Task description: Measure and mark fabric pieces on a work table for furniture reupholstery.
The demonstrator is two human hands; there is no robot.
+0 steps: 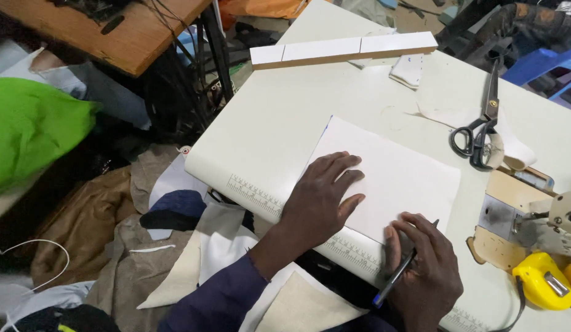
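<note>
From the head camera, a white rectangular sheet of paper lies on the cream desk, near its ruled front edge. The left hand rests flat on the sheet, fingers spread, gripping nothing. The right hand, at the sheet's near corner, grips a dark blue-tipped pen. Black-handled scissors lie beyond the sheet.

Your flat white paper sheet lay on a cream worktable edged with printed grey ruler marks. Your slim plastic pen was blue and black, the metal scissors black-handled, the tape measure yellow, the bundled cloth bright green.
</note>
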